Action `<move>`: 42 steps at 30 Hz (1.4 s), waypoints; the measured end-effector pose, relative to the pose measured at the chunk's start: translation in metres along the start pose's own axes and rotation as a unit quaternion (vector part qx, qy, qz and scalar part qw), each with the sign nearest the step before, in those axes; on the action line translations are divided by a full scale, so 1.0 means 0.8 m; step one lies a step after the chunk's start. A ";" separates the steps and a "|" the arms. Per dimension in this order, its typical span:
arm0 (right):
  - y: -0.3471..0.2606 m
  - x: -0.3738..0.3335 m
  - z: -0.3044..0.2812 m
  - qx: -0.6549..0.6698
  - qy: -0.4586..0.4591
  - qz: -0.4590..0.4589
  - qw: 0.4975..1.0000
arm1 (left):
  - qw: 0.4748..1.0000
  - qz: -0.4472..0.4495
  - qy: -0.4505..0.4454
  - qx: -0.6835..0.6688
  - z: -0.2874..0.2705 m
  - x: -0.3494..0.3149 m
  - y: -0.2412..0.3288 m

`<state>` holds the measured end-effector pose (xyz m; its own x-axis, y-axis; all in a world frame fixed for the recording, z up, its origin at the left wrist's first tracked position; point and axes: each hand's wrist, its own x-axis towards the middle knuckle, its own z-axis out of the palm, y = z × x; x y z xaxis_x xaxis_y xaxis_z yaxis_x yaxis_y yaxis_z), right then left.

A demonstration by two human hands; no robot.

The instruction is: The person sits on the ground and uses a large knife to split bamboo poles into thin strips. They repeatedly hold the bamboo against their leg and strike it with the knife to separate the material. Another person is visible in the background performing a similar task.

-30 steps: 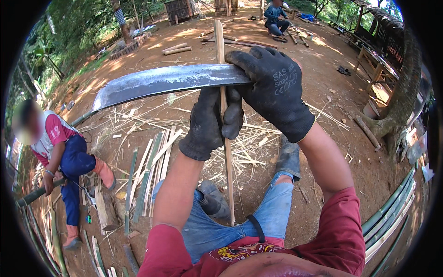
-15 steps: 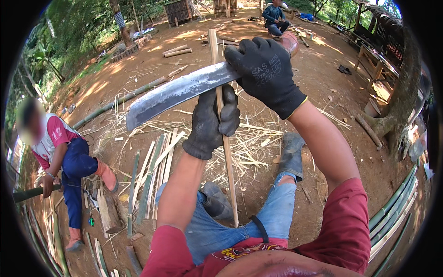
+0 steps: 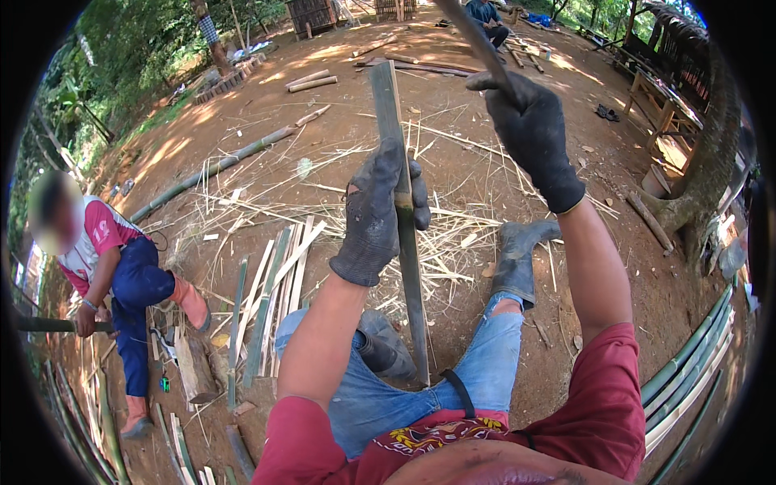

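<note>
In my left hand, in a black glove, I grip a long bamboo strip around its upper middle. The strip stands nearly upright, green skin toward me, its lower end between my thighs. My right hand, also gloved, is closed on a machete raised to the right of the strip's top. The blade is seen almost edge-on, points up and left, and runs out of the picture. Its handle is hidden in my fist. Machete and strip are apart.
Thin bamboo shavings litter the dirt ahead. Split strips lie left of my legs, and more green strips at the right. A co-worker at the left holds a bamboo pole. Another person sits far ahead.
My right hand has moved right and lower, swinging the machete away from the strip to point upward. The strip has turned from its pale side to its green side.
</note>
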<state>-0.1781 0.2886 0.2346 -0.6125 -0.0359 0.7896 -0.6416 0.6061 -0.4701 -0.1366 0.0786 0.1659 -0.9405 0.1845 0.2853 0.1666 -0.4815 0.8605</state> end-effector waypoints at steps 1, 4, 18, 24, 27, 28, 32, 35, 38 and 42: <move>-0.006 -0.012 0.019 -0.037 0.020 -0.077 0.996 | 1.000 -0.009 -0.007 0.007 -0.005 -0.001 0.001; -0.025 -0.035 0.046 -0.122 -0.007 -0.173 0.977 | 0.998 -0.038 -0.030 -0.035 -0.006 0.000 0.000; -0.036 -0.018 0.067 -0.256 -0.016 -0.296 0.920 | 0.989 -0.077 -0.084 -0.095 -0.021 0.000 -0.004; -0.031 0.008 0.065 -0.381 0.034 -0.346 0.857 | 0.989 -0.052 -0.097 -0.095 -0.026 0.001 -0.006; 0.038 0.086 0.043 -0.369 0.153 -0.344 0.849 | 0.991 -0.046 -0.090 -0.091 -0.020 -0.010 -0.008; 0.053 0.124 0.023 -0.521 0.131 -0.122 0.835 | 0.989 -0.046 -0.101 -0.094 -0.015 -0.017 -0.014; 0.109 0.130 -0.048 -0.459 0.120 -0.010 0.880 | 0.998 -0.032 -0.048 0.015 -0.009 -0.009 -0.015; 0.112 0.083 -0.031 -0.001 0.062 0.180 0.982 | 0.999 0.015 0.007 -0.032 -0.012 -0.002 -0.012; 0.060 0.019 0.002 0.167 0.026 0.181 0.969 | 0.999 0.025 0.004 -0.031 -0.015 -0.006 -0.010; 0.036 -0.036 0.043 0.144 -0.011 0.120 0.982 | 1.000 0.003 0.029 -0.008 -0.015 -0.006 -0.014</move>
<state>-0.1950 0.2795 0.1848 -0.7702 0.0607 0.6349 -0.5796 0.3486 -0.7366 -0.1378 0.0730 0.1498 -0.9552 0.1326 0.2647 0.1674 -0.4959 0.8521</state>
